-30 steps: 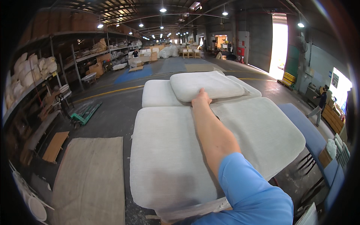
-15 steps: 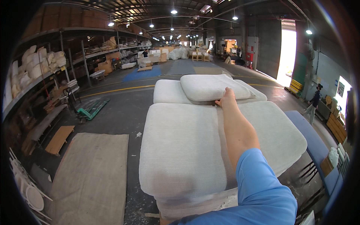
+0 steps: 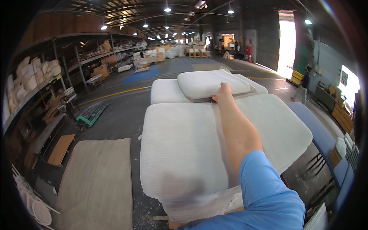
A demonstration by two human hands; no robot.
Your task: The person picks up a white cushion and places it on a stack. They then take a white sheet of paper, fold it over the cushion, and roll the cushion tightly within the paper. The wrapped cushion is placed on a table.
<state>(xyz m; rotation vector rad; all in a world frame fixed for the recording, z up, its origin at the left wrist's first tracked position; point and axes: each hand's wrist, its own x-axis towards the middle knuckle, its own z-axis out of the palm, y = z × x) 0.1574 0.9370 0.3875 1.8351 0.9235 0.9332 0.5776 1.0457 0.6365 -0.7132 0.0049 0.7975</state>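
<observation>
My right hand reaches forward, its fingers closed on the near edge of a white cushion with rounded corners. This cushion lies aslant on top of other pale cushions at the far end of the stack. Under my forearm are two large white cushions side by side, the left one and the right one, with more layers showing below their front edge. Part of my hand's grip is hidden behind the fingers and cushion edge. My left hand is out of view.
A grey-brown mat lies on the floor at left, near a green pallet jack. Loaded shelves line the left wall. A long blue-topped table stands at right, where a person walks past.
My view has turned slightly, so the scene sits a little further left. The hand keeps its hold on the cushion's edge. The person at right has walked leftward.
</observation>
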